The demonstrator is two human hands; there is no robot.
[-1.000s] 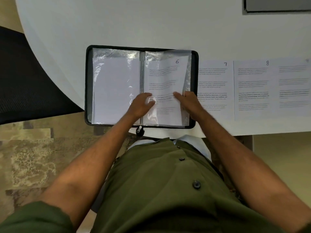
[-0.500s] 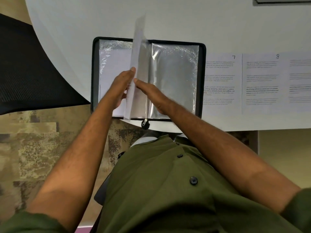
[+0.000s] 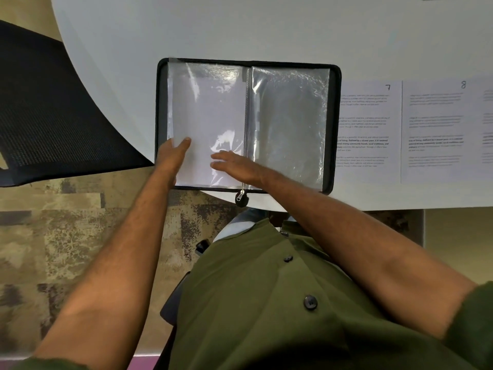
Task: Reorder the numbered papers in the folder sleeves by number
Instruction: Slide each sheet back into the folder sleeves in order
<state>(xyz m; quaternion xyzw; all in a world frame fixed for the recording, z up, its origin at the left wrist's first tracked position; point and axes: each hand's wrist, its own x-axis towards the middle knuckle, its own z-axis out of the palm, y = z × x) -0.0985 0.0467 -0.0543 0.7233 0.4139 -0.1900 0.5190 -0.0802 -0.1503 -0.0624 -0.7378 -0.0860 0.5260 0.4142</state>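
Beside the white table (image 3: 213,28), a black chair (image 3: 53,116) stands on patterned carpet (image 3: 66,231).

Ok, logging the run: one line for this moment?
left hand: flat on left sleeve | right hand: flat on it | right sleeve: empty | paper 7, paper 8: on table

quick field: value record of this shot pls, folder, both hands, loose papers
folder: black zip folder open flat on white table
left page: sleeve with blank white sheet showing
right page: empty clear sleeve
left hand: flat at left page's outer edge
right hand: fingers straight, resting on left page
loose papers: paper 7, then paper 8, on table right of folder
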